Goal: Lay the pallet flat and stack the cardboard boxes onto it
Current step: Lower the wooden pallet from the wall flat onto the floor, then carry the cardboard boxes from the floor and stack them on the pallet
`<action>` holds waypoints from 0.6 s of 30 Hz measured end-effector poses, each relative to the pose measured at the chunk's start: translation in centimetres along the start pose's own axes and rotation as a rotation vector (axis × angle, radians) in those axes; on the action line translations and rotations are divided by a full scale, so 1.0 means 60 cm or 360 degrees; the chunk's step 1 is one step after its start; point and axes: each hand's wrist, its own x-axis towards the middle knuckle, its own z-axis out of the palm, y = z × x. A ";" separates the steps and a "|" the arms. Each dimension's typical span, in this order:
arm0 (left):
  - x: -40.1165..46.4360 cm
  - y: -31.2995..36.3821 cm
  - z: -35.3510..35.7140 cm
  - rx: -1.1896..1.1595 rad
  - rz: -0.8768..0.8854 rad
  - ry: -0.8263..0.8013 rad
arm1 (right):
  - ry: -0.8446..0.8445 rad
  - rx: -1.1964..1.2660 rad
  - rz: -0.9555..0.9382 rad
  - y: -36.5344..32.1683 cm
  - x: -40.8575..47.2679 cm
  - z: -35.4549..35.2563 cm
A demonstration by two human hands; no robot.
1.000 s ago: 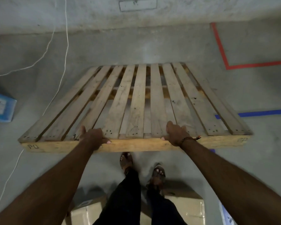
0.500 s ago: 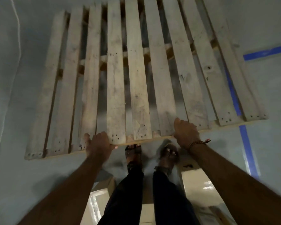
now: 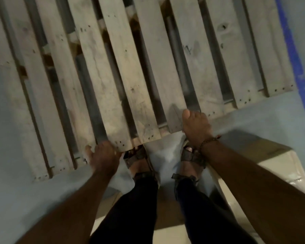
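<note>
I have lowered the pallet [image 3: 148, 71] far closer to the floor than a second ago; my left hand [image 3: 104, 155] and right hand [image 3: 195, 127] grip its near edge just above my sandals [image 3: 139, 159]; cardboard boxes [image 3: 264, 164] wait behind my hands, so stacking comes next.

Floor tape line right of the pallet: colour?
Blue floor tape, clearest in the head view.

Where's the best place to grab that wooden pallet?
By its near end edge, from the side where the person stands. The pallet has slats ending there with gaps for fingers; the left hand and right hand grip it spaced apart for balance.
</note>
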 end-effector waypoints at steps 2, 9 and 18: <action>0.019 -0.002 0.007 0.0053 0.0028 -0.0043 | -0.0014 -0.0040 -0.0034 0.000 0.009 0.017; 0.041 0.024 0.025 0.0168 -0.0008 -0.0093 | 0.0003 -0.0102 -0.0001 0.014 0.018 0.048; 0.060 0.028 0.065 0.0235 -0.0018 -0.0017 | -0.0370 0.0171 0.0132 0.033 0.050 0.025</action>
